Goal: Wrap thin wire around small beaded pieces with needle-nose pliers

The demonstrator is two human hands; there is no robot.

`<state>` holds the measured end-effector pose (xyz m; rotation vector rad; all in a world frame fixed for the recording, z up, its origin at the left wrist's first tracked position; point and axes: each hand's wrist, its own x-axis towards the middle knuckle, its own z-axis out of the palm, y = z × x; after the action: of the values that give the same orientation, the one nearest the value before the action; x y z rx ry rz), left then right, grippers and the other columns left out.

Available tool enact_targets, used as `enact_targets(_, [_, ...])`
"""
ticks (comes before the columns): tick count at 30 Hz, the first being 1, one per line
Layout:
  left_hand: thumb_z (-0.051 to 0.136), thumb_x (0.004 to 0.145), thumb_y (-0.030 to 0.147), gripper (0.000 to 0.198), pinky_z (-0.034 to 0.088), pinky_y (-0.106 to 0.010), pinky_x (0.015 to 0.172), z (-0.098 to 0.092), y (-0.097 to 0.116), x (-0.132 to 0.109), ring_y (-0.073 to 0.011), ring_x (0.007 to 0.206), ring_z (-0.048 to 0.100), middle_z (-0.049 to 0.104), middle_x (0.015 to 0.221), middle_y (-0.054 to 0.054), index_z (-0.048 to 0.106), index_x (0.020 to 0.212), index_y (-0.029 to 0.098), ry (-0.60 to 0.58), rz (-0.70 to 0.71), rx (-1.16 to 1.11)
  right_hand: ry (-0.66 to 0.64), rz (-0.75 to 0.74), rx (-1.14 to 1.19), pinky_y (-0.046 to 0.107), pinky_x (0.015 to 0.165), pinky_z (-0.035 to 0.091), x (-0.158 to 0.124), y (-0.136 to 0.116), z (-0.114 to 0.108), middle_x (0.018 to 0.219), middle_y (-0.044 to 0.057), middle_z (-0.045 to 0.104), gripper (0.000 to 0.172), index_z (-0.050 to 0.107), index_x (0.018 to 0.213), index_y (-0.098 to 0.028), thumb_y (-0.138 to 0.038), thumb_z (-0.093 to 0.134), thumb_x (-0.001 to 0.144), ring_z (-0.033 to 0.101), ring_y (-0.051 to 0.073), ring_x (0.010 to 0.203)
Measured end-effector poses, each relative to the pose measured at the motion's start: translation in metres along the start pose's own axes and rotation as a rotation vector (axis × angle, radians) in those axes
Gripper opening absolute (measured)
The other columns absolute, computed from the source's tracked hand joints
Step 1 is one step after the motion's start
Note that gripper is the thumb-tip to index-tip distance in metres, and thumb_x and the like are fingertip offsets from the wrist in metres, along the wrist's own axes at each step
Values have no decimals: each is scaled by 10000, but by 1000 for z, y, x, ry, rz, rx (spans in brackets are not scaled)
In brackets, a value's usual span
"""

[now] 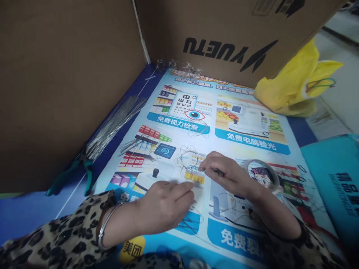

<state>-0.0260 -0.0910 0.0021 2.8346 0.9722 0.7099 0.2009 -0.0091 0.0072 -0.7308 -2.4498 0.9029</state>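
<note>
A thin wire ring with small loops round it [187, 160] is over the printed sheet, in front of my hands. My right hand [224, 172] is closed, its fingertips pinching the ring's right edge. Something small and dark [218, 172] shows between its fingers; its kind is unclear. Lower left of the ring, my left hand [168, 204] has its thumb and fingers pressed together. Whatever may be between those fingertips is too fine to make out. More bent wire [198, 129] lies just beyond the ring.
Teal-handled pliers [87, 173] and a bundle of straight wires [117, 121] lie at left beside a cardboard wall [70, 93]. A tape roll [276, 179] is by my right forearm. A yellow bag [288, 87] and turquoise packet [331, 168] sit right. Cardboard [224, 22] stands behind.
</note>
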Motion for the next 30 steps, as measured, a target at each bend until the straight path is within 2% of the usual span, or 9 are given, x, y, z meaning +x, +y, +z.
enact_targets(5, [460,842,176,147,522,-294,594,1,2,-1,-162,753,636,674,964,-66,586,909,143,-16,39,-25,-69,-11,-37,319,733,422,2,-2,-1,857,70,639,111,521,796,-197,-187,442,874,505,172,847])
enact_targets(8, [432,856,188,162,528,-293,613,3,2,-2,-159,750,636,670,943,-79,587,885,151,-54,39,-11,-126,-9,-87,324,732,413,2,-1,0,846,71,630,98,539,812,-192,-202,455,863,492,180,845])
enact_targets(15, [451,851,201,118,528,-313,556,1,2,-2,-158,747,638,615,1182,-34,548,912,172,-88,-106,25,-170,14,-150,320,727,406,3,-1,1,807,77,610,198,576,792,-193,-277,424,888,489,189,843])
enact_targets(19, [432,852,214,144,534,-342,540,1,1,3,-177,760,647,505,1340,-72,524,954,171,-230,-153,87,-184,33,-147,319,725,404,3,-2,1,789,68,603,170,579,816,-193,-257,435,879,486,191,839])
enact_targets(22, [416,860,222,134,537,-367,536,2,2,5,-195,755,650,490,1355,-88,510,941,173,-311,-173,128,-191,52,-156,319,720,401,3,-4,1,770,64,593,165,582,825,-191,-240,433,875,481,192,829])
enact_targets(30, [411,867,249,170,547,-371,549,3,2,4,-193,758,653,453,1395,-72,520,972,172,-343,-180,144,-167,60,-152,309,708,404,2,-4,2,773,64,589,164,597,837,-194,-249,447,872,488,189,826])
